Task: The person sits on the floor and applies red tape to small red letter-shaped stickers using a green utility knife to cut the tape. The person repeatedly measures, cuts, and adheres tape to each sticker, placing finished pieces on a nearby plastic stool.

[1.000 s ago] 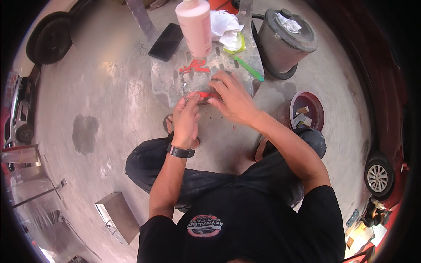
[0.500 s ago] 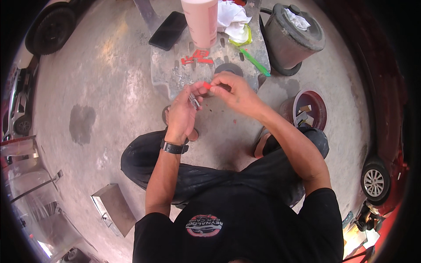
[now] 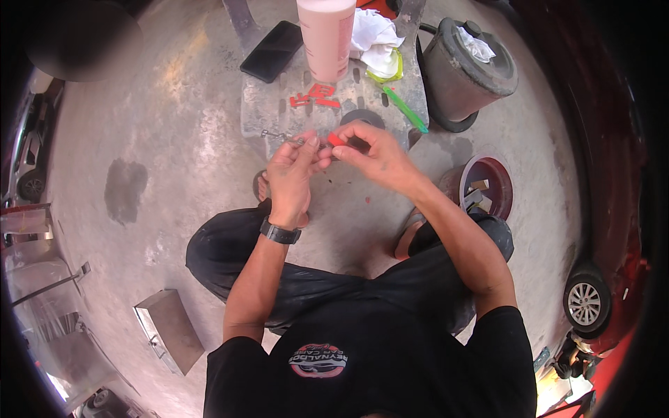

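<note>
My left hand is closed on a slim silver metal tool whose narrow end sticks out to the left; its exact kind is unclear. Between the fingertips of my right hand is a small red piece, close to the left fingertips. Both hands hover at the near edge of a worn grey slotted plastic chair seat. Several red cut-out pieces lie on it, just beyond my hands. A dark round disc is partly hidden behind my right hand.
On the seat stand a pinkish bottle, a black phone, white crumpled cloth and a green slim tool. Right of it are a lidded grey bin and a maroon bucket. A metal box lies lower left.
The metal tool has turned in my left hand, from pointing down beside the palm to pointing left above the fingers. My right hand still pinches the red piece. The view has shifted slightly.
</note>
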Motion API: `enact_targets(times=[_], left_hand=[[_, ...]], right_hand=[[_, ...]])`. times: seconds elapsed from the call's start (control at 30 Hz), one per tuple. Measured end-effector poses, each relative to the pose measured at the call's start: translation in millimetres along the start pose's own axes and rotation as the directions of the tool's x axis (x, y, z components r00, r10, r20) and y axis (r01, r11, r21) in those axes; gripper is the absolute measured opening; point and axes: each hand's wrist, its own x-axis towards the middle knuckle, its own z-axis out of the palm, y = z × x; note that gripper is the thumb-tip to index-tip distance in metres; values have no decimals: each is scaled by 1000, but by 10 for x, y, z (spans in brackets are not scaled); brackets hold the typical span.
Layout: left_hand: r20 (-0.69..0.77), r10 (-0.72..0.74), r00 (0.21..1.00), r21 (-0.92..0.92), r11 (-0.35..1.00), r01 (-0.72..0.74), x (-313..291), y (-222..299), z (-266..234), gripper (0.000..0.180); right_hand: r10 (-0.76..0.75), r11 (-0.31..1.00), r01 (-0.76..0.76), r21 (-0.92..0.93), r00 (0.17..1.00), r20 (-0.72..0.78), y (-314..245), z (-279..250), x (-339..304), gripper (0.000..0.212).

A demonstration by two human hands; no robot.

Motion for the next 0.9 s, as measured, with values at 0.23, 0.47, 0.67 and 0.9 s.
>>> enact_targets(times=[0.23,0.47,0.67,0.9], left_hand=[[37,-117,992,-140,983,121,-18,-107,-56,25],[-10,-62,998,-36,997,62,-2,26,-67,29],[2,-54,999,-50,997,54,-23,2,-32,27],[7,-62,998,-83,995,62,-15,-40,-47,22]], right_hand=[[151,982,-144,-123,987,52,-54,-2,36,16],[204,972,-210,101,977,69,-82,-50,63,16],[244,958,-252,137,967,74,-27,-60,85,14],[263,952,-271,142,962,70,-49,-75,93,13]])
